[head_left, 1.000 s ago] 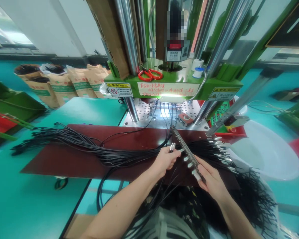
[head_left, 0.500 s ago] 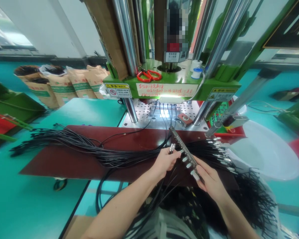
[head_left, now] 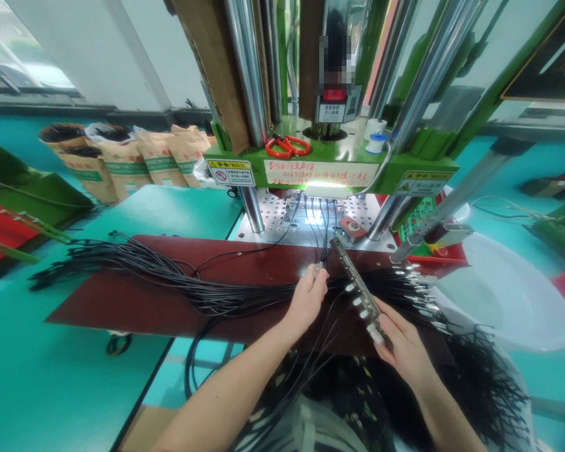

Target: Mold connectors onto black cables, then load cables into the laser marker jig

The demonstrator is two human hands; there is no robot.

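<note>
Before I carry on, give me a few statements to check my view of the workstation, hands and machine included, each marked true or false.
1. The right hand holds a long dark metal bar. True.
2. The red-handled scissors lie on the dark red board. False: the red-handled scissors lie on the green machine crossbeam.
3. A long bundle of black cables lies across the dark red board. True.
4. The left hand is empty. False: the left hand holds a small silvery metal piece.
5. A blue-and-white spool sits to the right of the scissors. True.

Maroon board [head_left: 258, 260] — black cables [head_left: 207, 294] atop
</note>
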